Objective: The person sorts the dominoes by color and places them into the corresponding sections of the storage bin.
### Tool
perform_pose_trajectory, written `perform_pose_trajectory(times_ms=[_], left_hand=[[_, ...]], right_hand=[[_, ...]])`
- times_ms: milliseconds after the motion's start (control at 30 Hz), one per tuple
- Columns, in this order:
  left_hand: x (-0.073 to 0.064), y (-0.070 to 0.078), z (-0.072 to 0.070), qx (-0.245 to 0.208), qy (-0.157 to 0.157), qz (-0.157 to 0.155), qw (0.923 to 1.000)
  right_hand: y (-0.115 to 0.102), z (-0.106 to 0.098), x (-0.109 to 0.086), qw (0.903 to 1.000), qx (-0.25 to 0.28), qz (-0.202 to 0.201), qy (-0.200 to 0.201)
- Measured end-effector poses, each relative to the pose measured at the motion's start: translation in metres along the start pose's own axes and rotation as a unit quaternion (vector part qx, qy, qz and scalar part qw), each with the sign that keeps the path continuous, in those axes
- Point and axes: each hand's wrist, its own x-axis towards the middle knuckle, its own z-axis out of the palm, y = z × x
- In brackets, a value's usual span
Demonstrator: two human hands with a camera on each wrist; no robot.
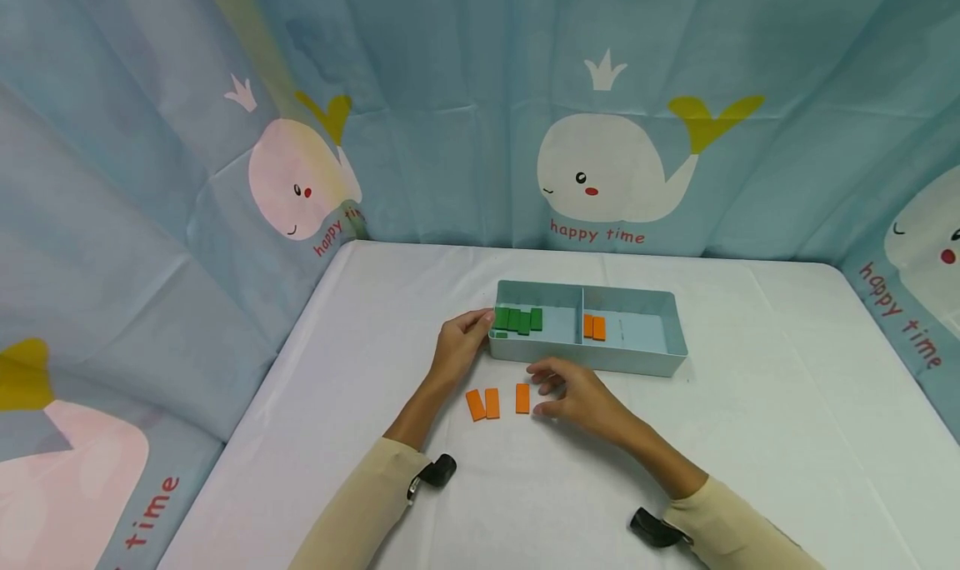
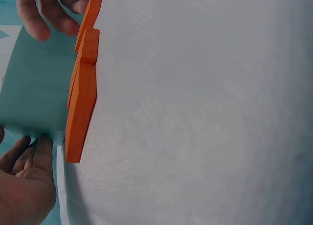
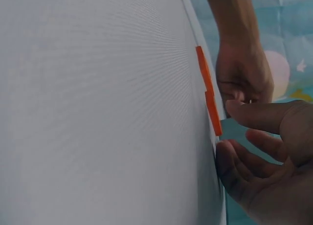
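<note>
A pale blue-green box [image 1: 547,351] with one divider stands on the table. Its left compartment has several green tiles [image 1: 513,319], its right one two orange tiles [image 1: 594,327]. My left hand [image 1: 459,345] grips the box's left end; in the left wrist view, the left hand's fingers [image 2: 43,154] meet the box wall. In front of the box lie two orange tiles [image 1: 492,403] close together and one separate orange tile [image 1: 522,398]. Just right of that tile is my right hand [image 1: 577,395], its thumb and fingers spread apart with nothing between them.
A white cloth covers the table [image 1: 765,370]. Blue curtains [image 1: 450,153] with whale prints hang behind it and at both sides. A black wrist device [image 1: 441,470] is on the left sleeve, another [image 1: 652,527] on the right.
</note>
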Motion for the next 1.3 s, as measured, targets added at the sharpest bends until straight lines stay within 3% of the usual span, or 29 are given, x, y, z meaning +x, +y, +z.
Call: perform_pose_trajectory(times_ms=[1300], left_hand=[[0.001, 0.0, 0.001, -0.009, 0.001, 0.0, 1.0]], right_hand=[[-0.009, 0.015, 0.011, 0.9949, -0.1, -0.005, -0.01]])
